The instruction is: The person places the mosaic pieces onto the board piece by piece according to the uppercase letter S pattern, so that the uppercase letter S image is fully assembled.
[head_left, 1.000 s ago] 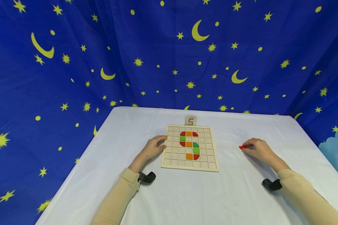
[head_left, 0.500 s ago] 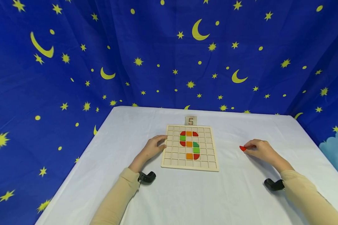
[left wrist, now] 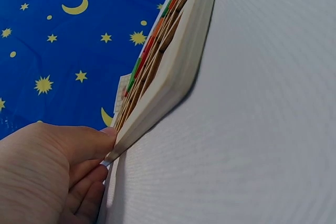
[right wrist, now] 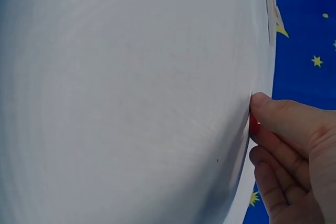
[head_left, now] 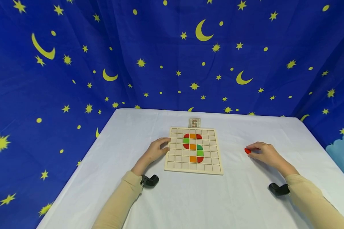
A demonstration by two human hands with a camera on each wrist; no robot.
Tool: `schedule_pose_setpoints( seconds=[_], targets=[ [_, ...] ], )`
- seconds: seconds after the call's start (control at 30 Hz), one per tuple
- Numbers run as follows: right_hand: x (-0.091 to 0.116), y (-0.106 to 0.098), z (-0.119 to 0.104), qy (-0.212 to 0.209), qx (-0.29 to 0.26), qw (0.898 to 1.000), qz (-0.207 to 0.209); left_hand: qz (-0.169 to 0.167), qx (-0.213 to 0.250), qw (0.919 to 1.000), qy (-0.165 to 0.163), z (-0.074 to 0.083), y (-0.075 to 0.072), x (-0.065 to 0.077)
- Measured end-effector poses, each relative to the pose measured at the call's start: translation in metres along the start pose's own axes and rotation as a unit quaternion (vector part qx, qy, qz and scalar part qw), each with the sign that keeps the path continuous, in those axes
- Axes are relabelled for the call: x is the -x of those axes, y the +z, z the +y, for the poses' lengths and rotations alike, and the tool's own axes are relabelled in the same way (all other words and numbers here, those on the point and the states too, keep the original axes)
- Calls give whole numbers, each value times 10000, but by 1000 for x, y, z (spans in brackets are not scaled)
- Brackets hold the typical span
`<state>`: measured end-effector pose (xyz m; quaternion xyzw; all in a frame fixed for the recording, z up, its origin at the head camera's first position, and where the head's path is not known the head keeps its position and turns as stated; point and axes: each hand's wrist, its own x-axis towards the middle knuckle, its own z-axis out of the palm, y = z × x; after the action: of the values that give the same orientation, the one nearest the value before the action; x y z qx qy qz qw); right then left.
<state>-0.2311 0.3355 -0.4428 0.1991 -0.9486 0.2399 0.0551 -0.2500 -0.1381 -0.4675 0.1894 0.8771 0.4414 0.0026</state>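
A square wooden grid board (head_left: 176, 167) lies on the table, with red, orange and green tiles set in it in an S-like curve. My left hand (head_left: 155, 150) rests at its left rim, thumb and index fingertip apart along the edge. In the left wrist view the thumb of the left hand (left wrist: 58, 156) lies on the rim. To the right of the board, my right hand (head_left: 266, 154) pinches a small red tile (head_left: 247, 151) with a rounded side. In the right wrist view, the thumb and fingers of the right hand (right wrist: 294, 145) hide most of that red tile (right wrist: 254, 124).
Behind the board lies a small pattern card (head_left: 194, 123) with an S on a grid. A white cloth covers the table (head_left: 212, 203). Blue curtains (head_left: 160, 47) with yellow stars and moons hang behind it and along both sides.
The red tile has turned between the right hand's fingers, showing more of its face. The right hand has shifted slightly right. The left hand and the board have stayed in place.
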Motion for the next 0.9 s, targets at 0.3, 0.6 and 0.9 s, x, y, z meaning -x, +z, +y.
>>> schedule_pose_setpoints(
  seconds=[0.3, 0.6, 0.9],
  targets=[
    [-2, 0, -3, -10, -33, 9999, 144, 22, -75, 9998, 197, -2, 0, 0],
    [-10, -10, -14, -272, 52, 9990, 359, 40, -26, 9997, 242, -4, 0, -1],
    [-17, -9, -44, -229, -46, 9995, 203, -11, 52, 9997, 220, -4, 0, 0]
  ],
)
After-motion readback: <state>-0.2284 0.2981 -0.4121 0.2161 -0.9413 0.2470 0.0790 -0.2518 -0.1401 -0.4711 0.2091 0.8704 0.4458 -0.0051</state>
